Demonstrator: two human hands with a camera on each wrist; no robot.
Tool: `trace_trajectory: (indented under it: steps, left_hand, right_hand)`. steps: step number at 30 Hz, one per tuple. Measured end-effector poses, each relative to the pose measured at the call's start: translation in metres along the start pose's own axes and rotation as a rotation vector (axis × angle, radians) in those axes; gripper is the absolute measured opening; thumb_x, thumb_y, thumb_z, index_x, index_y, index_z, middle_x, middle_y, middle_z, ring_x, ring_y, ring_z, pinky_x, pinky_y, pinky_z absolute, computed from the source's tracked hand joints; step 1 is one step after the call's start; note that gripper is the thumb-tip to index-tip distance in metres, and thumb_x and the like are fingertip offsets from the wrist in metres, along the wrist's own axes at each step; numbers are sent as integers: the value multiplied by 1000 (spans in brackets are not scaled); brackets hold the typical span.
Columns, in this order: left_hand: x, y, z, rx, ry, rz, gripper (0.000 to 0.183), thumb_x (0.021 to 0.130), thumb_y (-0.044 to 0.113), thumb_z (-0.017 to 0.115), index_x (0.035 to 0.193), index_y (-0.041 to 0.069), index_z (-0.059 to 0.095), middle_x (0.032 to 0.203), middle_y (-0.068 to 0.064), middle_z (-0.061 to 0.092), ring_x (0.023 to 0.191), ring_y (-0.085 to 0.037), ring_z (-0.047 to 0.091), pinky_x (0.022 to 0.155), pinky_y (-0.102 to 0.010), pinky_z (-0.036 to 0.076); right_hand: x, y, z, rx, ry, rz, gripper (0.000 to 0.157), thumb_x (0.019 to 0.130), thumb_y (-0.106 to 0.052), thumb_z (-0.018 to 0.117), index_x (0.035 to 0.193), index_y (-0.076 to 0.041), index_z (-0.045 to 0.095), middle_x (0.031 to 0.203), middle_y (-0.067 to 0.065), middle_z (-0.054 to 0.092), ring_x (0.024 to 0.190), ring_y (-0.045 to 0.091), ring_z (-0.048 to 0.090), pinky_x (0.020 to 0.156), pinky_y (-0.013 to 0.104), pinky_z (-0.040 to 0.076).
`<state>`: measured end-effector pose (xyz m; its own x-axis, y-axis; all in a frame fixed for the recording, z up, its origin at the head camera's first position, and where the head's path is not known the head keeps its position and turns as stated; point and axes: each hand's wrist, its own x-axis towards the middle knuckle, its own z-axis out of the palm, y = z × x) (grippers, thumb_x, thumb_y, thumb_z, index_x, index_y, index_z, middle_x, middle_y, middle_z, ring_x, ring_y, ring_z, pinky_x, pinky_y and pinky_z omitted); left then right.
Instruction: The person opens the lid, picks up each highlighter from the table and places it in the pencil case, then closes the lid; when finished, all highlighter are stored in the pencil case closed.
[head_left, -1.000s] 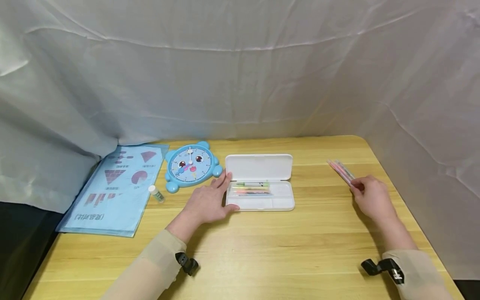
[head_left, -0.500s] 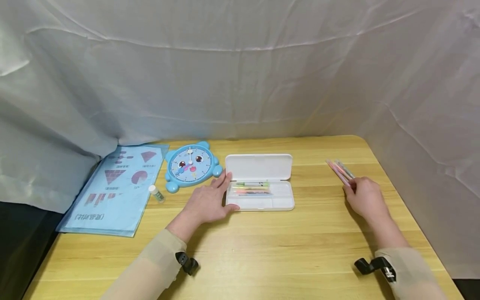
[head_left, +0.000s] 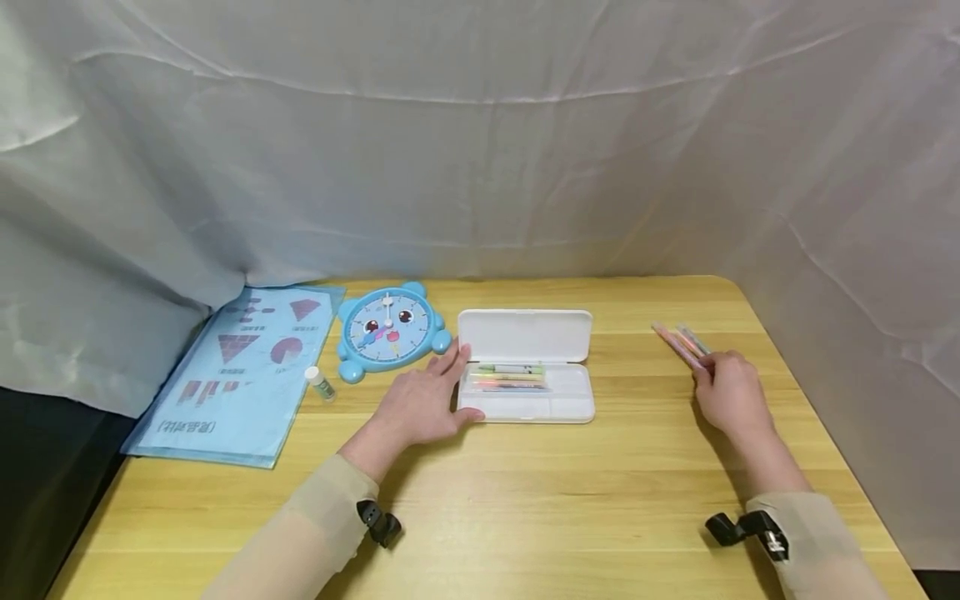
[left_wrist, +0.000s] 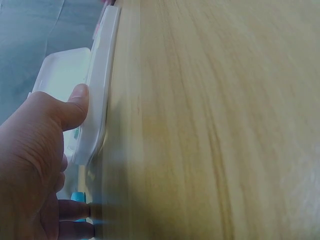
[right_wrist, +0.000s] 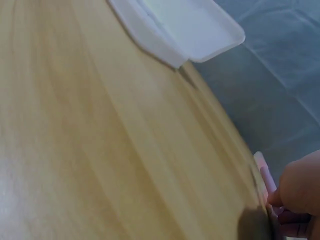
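A white pencil case point(head_left: 572, 385) lies with its lid raised on the wooden table, several slim pens point(head_left: 510, 379) in its left part. My left hand point(head_left: 420, 404) rests at the case's left end, thumb on the near edge and fingers spread along the side. In the left wrist view that thumb point(left_wrist: 77, 105) touches the case's rim point(left_wrist: 97, 100). To the right, my right hand point(head_left: 733, 396) pinches a few pens, a pink pen point(head_left: 675, 343) among them, near their lower ends. The right wrist view shows a pink barrel point(right_wrist: 267, 177) at its fingertips; the palm hides the rest.
A blue toy clock point(head_left: 390, 325) with a cartoon face lies left of the case. Near it are a small white-capped glue stick point(head_left: 320, 384) and a blue printed folder point(head_left: 240, 367). Grey cloth point(head_left: 480, 167) hangs behind the table.
My right hand has shifted slightly left with the pens, and they have fanned apart a little. The left hand stays at the case. The head view has tilted slightly.
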<state>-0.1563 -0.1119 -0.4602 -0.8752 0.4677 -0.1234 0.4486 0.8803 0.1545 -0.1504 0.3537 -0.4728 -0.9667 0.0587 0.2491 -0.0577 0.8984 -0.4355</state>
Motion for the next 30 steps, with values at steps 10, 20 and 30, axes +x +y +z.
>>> trace_trajectory:
  steps: [10, 20, 30]
  left_hand:
    - [0, 0, 0, 7, -5, -2, 107, 95, 78, 52, 171, 15, 10, 175, -10, 13, 141, -39, 51, 61, -33, 49]
    - [0, 0, 1, 12, -9, 0, 107, 95, 79, 51, 171, 15, 10, 175, -9, 12, 143, -38, 50, 58, -31, 47]
    - [2, 0, 0, 16, -17, 4, 108, 95, 80, 50, 171, 15, 9, 175, -9, 11, 138, -39, 55, 55, -30, 45]
  right_hand:
    - [5, -30, -20, 140, 119, -44, 15, 103, 0, 62, 110, 13, 64, 97, 24, 58, 85, 35, 54, 74, 40, 40]
    - [5, -81, -39, 236, 149, -107, 16, 103, -3, 66, 115, 9, 67, 102, 18, 61, 90, 27, 56, 74, 25, 40]
    - [1, -119, -43, 285, 158, -247, 11, 99, 5, 69, 110, 8, 68, 100, 15, 62, 89, 27, 59, 72, 27, 42]
